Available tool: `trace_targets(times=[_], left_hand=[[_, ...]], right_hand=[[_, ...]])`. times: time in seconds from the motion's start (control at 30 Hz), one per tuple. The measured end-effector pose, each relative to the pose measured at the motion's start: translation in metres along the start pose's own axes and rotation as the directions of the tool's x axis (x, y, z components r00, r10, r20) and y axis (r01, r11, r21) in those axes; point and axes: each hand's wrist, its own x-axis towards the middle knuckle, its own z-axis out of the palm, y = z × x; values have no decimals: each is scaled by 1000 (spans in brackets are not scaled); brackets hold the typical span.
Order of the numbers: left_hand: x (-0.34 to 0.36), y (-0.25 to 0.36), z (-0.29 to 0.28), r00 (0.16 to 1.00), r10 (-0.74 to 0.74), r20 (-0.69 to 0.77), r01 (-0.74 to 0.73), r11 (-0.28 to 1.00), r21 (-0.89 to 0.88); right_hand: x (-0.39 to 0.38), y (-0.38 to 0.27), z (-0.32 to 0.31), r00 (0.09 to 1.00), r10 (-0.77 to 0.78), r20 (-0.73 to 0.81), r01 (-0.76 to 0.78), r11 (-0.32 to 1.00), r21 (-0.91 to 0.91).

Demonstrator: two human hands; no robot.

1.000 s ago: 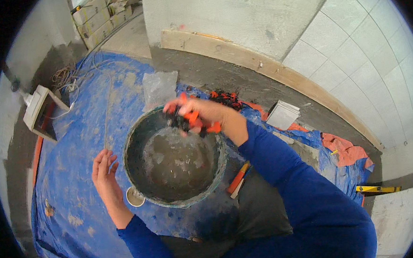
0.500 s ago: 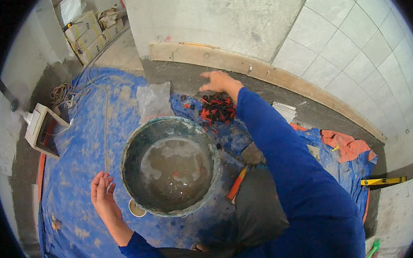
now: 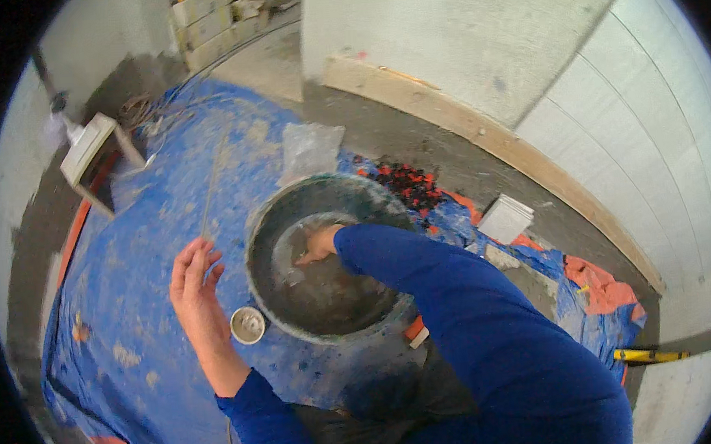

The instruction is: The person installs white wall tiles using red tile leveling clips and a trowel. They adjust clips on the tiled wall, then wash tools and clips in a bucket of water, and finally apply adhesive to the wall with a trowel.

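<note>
A large dark round basin [image 3: 263, 305] holds murky grey water. My right hand [image 3: 319, 244] reaches down into the basin, its fingers at the water and blurred, so whether they grip anything is unclear. To the left of the basin my left hand [image 3: 196, 285] hovers over the blue sheet, palm turned inward, fingers loosely bent and apart, with nothing visible in them. A small pale cup [image 3: 248, 325] stands between that hand and the basin. Beyond the basin lies a heap of small red and black pieces [image 3: 410, 184].
A blue tarp [image 3: 162, 258] covers the floor. Clear plastic [image 3: 310, 147] lies behind the basin. Stacked white tiles [image 3: 506, 218] sit at right, with a yellow level [image 3: 650, 355] farther out. An orange-handled tool [image 3: 416, 332] lies by the basin. A small stool [image 3: 95, 160] stands at left.
My right hand has moved from above the red and black pieces down into the basin. My left hand stays raised beside the basin. The whole view has shifted and turned.
</note>
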Motion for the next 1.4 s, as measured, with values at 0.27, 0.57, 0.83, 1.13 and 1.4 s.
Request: trace_targets(times=[0.27, 0.57, 0.83, 1.13, 1.4], left_hand=[[-5, 18, -28, 1000, 16, -18, -16, 1000, -17], [4, 15, -42, 999, 2, -38, -4, 999, -46], [8, 16, -49, 997, 5, -83, -13, 996, -93], [5, 20, -55, 996, 17, -87, -23, 997, -73], [6, 17, -55, 997, 32, -74, -39, 995, -93]], right_hand=[[61, 3, 80, 947, -121, 297, 151, 985, -81], [50, -12, 96, 913, -132, 386, 178, 980, -85], [28, -11, 109, 887, -134, 442, 176, 983, -54], [10, -4, 109, 865, -147, 480, 176, 984, -15], [-17, 4, 106, 840, -134, 526, 157, 988, 0]])
